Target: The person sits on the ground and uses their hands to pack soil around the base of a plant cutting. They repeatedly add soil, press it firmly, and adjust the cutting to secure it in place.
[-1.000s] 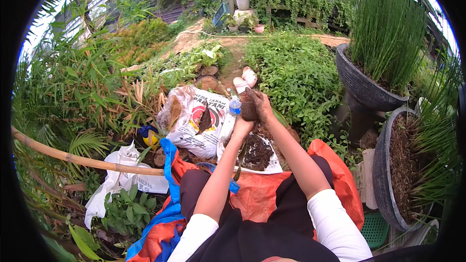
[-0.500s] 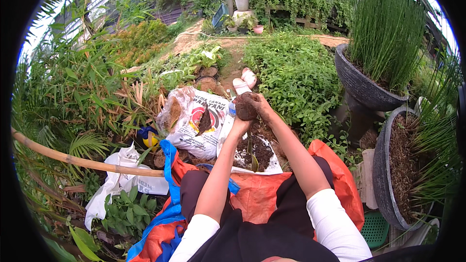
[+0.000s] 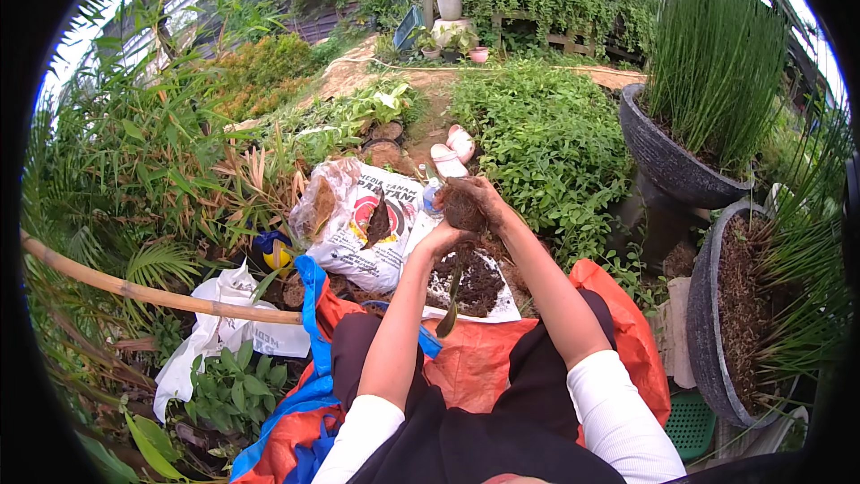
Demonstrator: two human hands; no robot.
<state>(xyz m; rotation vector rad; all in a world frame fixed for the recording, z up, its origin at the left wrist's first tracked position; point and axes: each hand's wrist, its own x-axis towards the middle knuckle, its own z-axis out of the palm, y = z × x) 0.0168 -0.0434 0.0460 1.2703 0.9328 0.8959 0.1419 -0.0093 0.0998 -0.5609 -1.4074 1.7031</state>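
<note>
Soil clump (image 3: pixel 465 211), round and brown, is up in front of the person, held between two bare hands. The left hand (image 3: pixel 439 239) cups it from below, and the right hand (image 3: pixel 486 199) is curled around its right side, with dirt on the fingers. Both hands press in on the clump, though the left fingertips are hard to see. Long green leaves (image 3: pixel 446 318) hang down under the left hand, and they seem to grow out of the clump, so the plant looks upside down. Below is a white sheet (image 3: pixel 504 306) with a loose heap of dark soil (image 3: pixel 482 287) on it. Just left of the clump stands a clear bottle (image 3: pixel 431 195) with a blue label. Next to that is a fat white sack (image 3: pixel 345 255) with a dark brown patch on its front. Pink shoes (image 3: pixel 451 158) lie past the hands. An orange tarp (image 3: pixel 475 363) with blue edges spreads around the person's legs. To the left a bamboo pole (image 3: pixel 161 297) reaches in, and to the right stand two big dark pots (image 3: pixel 663 154) with tall, thin green stems.
</note>
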